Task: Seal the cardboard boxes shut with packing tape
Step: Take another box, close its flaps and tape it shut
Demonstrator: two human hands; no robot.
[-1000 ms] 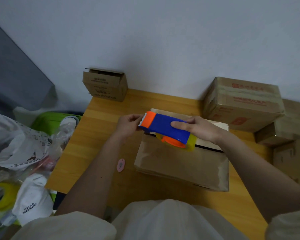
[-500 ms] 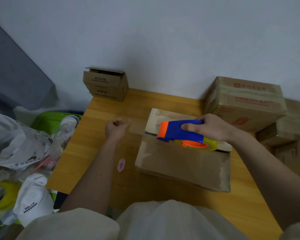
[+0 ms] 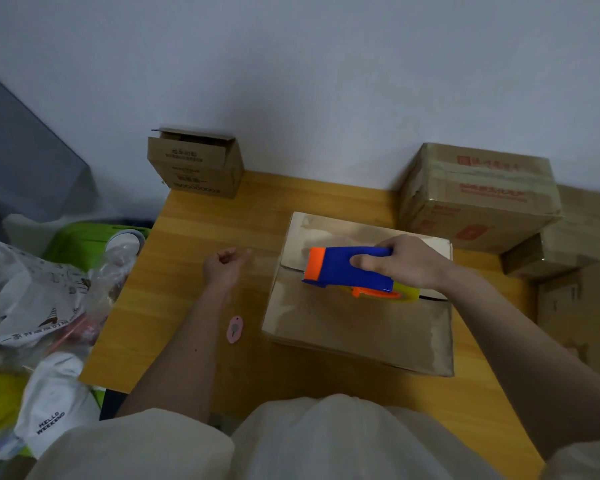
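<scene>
Bare counter [image 3: 194, 306] lies open left of the flat box [image 3: 357, 327]; only a pink tag [image 3: 235, 329] lies there. Stacked boxes [image 3: 482, 195] wall off the right; a small box [image 3: 194, 164] blocks the upper-left corner.

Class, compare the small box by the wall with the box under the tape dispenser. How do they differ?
The small box stands taller with top flaps open; the box under the dispenser lies flat and wide, flaps folded down. The small box shows dark print; the other looks plain and glossy. Both are brown cardboard.
</scene>
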